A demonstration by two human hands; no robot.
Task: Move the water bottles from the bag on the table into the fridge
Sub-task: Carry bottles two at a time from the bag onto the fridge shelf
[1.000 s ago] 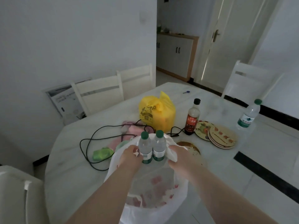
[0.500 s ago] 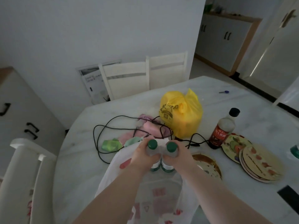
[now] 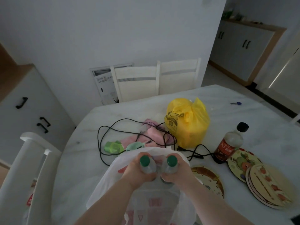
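Here, low in the middle of the frame, the left hand (image 3: 138, 172) has its fingers wrapped round one water bottle (image 3: 146, 165), and the right hand (image 3: 177, 173) grips a second bottle (image 3: 170, 165) just beside it. Both green caps stand upright above the open white bag (image 3: 113, 184) on the tabletop (image 3: 78, 159). A yellow bag (image 3: 186, 124) sits further back, right of centre.

tabletop (image 3: 253, 111): pale, marbled, rounded edge
white bag (image 3: 112, 181): at 6 o'clock, mouth open
yellow bag (image 3: 186, 122): near centre, knotted
black cable (image 3: 113, 127): loops at 10 o'clock, over pink cloth (image 3: 152, 133)
green packet (image 3: 112, 146): beside the cable
sauce bottle (image 3: 230, 142): upright at 3 o'clock
round mats (image 3: 266, 181): stacked at 4 o'clock
blue key (image 3: 236, 103): at 1 o'clock
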